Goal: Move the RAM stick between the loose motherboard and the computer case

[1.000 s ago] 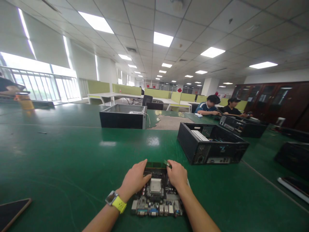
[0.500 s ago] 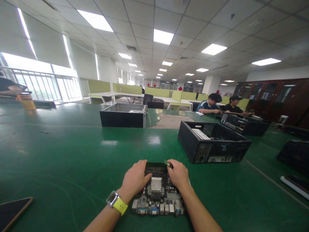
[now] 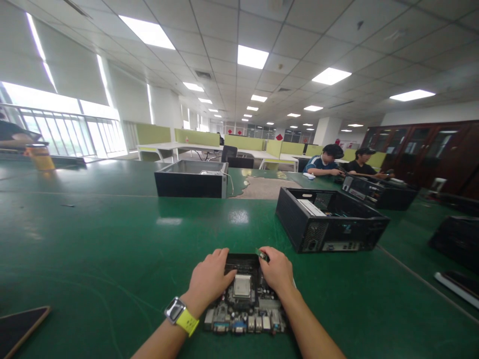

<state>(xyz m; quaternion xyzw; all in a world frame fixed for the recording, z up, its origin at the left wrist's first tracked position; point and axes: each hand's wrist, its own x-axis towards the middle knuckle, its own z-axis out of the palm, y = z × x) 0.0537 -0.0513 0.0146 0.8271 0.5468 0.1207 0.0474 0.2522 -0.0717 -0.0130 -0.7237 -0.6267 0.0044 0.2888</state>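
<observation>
A black motherboard [image 3: 243, 311] lies flat on the green table in front of me, its ports along the near edge. Near its middle sits a square silver processor [image 3: 242, 286]. My left hand [image 3: 211, 274] grips the board's far left part, thumb over the top and fingers at the far edge. At the far right corner, my right hand [image 3: 277, 269] is closed round a small green circuit-board piece [image 3: 263, 255], mostly hidden by the fingers. A yellow-strapped watch [image 3: 181, 315] is on my left wrist.
An opened black computer case [image 3: 333, 224] stands to the right, another case [image 3: 190, 182] straight ahead. A dark flat panel [image 3: 22, 324] lies at the left. Two people sit at the far right near another case [image 3: 379, 192]. An orange-yellow container [image 3: 41, 157] stands far left.
</observation>
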